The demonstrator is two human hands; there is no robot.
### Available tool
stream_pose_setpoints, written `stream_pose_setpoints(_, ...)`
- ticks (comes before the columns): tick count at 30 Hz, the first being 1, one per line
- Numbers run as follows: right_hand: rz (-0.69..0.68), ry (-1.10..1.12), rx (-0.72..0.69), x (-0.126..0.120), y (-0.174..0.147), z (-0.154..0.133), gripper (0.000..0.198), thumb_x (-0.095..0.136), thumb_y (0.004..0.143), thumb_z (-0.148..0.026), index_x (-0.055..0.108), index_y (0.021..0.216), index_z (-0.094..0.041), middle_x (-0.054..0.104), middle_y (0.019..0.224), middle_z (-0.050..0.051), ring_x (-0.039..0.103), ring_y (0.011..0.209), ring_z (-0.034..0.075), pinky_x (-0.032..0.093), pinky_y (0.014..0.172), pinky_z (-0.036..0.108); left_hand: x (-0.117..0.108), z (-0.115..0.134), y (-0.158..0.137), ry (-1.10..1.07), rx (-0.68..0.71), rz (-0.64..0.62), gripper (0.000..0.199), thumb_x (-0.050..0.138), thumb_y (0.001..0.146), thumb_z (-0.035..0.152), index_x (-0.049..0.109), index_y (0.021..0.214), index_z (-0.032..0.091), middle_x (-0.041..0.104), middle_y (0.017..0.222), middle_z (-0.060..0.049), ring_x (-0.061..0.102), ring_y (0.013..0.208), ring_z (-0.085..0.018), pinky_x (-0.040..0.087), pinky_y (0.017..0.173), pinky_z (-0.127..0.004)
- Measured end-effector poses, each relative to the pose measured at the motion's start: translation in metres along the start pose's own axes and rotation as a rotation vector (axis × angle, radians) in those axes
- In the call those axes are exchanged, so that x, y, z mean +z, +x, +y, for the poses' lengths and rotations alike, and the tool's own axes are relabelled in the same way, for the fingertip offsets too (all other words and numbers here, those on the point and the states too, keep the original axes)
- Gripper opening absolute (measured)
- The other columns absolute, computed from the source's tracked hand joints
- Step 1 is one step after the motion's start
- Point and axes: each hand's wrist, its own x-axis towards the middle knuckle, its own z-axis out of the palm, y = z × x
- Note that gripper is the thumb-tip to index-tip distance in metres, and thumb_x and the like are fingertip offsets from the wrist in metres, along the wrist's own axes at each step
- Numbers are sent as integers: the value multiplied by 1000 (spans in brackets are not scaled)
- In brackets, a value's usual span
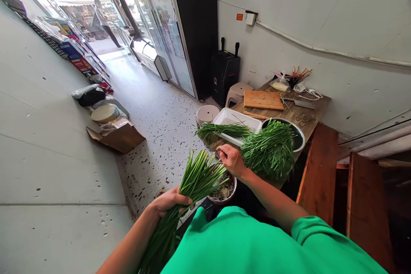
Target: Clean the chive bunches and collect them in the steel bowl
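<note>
My left hand [171, 201] is wrapped round a thick bunch of garlic chives [201, 175], its pale cut ends fanned up and its long leaves hanging down beside my leg. Just right of those ends, my right hand [231, 160] is closed in a pinch; what lies between its fingertips is too small to make out. Below it, a bowl of scraps [224, 190] is partly hidden by the chives. A big heap of chives [269, 147] spills over a metal basin [299, 139] on the table, and a smaller bundle [224, 129] lies across a white tray [237, 120].
The wooden table [303, 115] also bears a cutting board [263, 99] and a cleaver [300, 102]. Stools [207, 113] and a black speaker [225, 75] stand behind. Wooden benches [321, 167] are at right, a cardboard box [120, 139] at left. A person [104, 21] is outside the doorway.
</note>
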Motion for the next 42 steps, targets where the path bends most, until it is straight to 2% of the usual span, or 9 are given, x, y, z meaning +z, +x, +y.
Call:
stream_pose_setpoints(2, 5, 23, 64, -5, 0, -1, 21, 48, 83, -21, 68, 87, -16, 65, 82, 7, 58, 76, 16, 46, 71, 28, -1, 0, -1, 3, 3, 3, 27, 73, 55, 26, 54, 67, 13, 60, 57, -1, 38, 36, -4, 21, 36, -20)
stream_pose_setpoints(5, -145, 91, 165, -4, -2, 0, 20, 62, 78, -29, 71, 90, -17, 61, 83, 5, 53, 67, 12, 43, 62, 26, -1, 1, -2, 3, 11, 9, 28, 74, 54, 27, 53, 66, 13, 54, 52, 3, 36, 36, -4, 22, 37, -19)
stream_pose_setpoints(9, -218, 178, 185, 6, -3, 2, 39, 76, 65, -33, 71, 101, -20, 52, 88, 3, 46, 68, 10, 40, 61, 24, 2, 4, -3, 27, 3, -17, 26, 73, 54, 26, 54, 64, 12, 55, 52, 2, 37, 36, -4, 25, 36, -20)
stream_pose_setpoints(15, -298, 355, 155, 3, 3, 0, 13, 68, 73, -28, 74, 75, -17, 53, 75, 2, 48, 68, 10, 36, 60, 24, 5, 4, -5, 1, 11, -32, 22, 73, 54, 25, 56, 61, 12, 60, 54, 0, 37, 34, -4, 28, 34, -20)
stream_pose_setpoints(22, -104, 269, 223, 2, 8, 12, 15, 65, 72, -28, 75, 77, -18, 61, 74, 4, 54, 66, 13, 40, 60, 25, 5, 13, -7, 8, 14, -5, 22, 73, 54, 24, 58, 62, 11, 62, 56, -3, 40, 35, -4, 26, 34, -18)
stream_pose_setpoints(27, 31, 194, 398, -11, 14, 25, 18, 64, 71, -30, 73, 74, -16, 68, 75, 7, 60, 71, 17, 45, 67, 29, 3, 17, -6, 41, 12, 22, 24, 74, 53, 24, 56, 63, 12, 62, 55, -1, 41, 34, -4, 25, 34, -17)
stream_pose_setpoints(31, -62, 168, 393, -17, 16, 22, 20, 67, 69, -35, 71, 68, -15, 68, 71, 6, 58, 67, 16, 44, 64, 28, 0, 16, -5, 92, 16, 57, 24, 72, 53, 23, 53, 64, 14, 61, 55, 1, 41, 34, -4, 26, 35, -17)
stream_pose_setpoints(37, -207, 159, 323, 2, 16, 3, 28, 58, 76, -37, 71, 65, -15, 66, 70, 6, 58, 69, 16, 42, 66, 28, -1, 13, -6, 122, 23, 112, 25, 71, 49, 20, 51, 63, 15, 55, 49, 5, 40, 34, -4, 27, 33, -17)
stream_pose_setpoints(42, -165, 333, 491, 16, 7, 4, 24, 61, 69, -36, 68, 61, -14, 60, 59, 2, 51, 55, 12, 36, 54, 25, -1, 11, -9, 164, 40, 137, 24, 69, 49, 17, 52, 67, 16, 57, 51, 5, 43, 38, -6, 30, 35, -17)
